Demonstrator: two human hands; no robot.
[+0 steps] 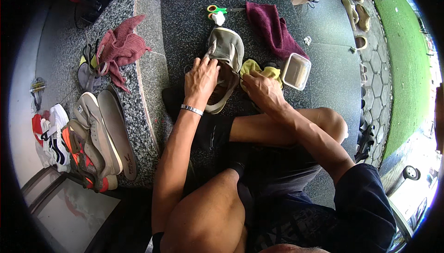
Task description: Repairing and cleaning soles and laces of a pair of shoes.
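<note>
A grey-olive shoe [227, 40] lies on the dark speckled stone, its toe pointing away from me and its opening toward me. My left hand [202, 79] is closed on the left edge of the shoe's upper, fingertips at the opening. Just right of the shoe, my right hand [264, 89] grips a bunched yellow cloth [250, 66], which touches or nearly touches the shoe's side. Beside that cloth stands a clear plastic tub [303, 73] with cloudy contents. The fingers of my right hand are partly hidden in the cloth's folds.
Beyond the shoe lie scissors [217, 9], a white wad [218, 18] and a maroon towel [276, 31]. A raised stone ledge at left carries a dull-red cloth [122, 45], sandals [86, 73], an insole [118, 130] and several shoes [98, 128]. More footwear [362, 17] lines the right edge.
</note>
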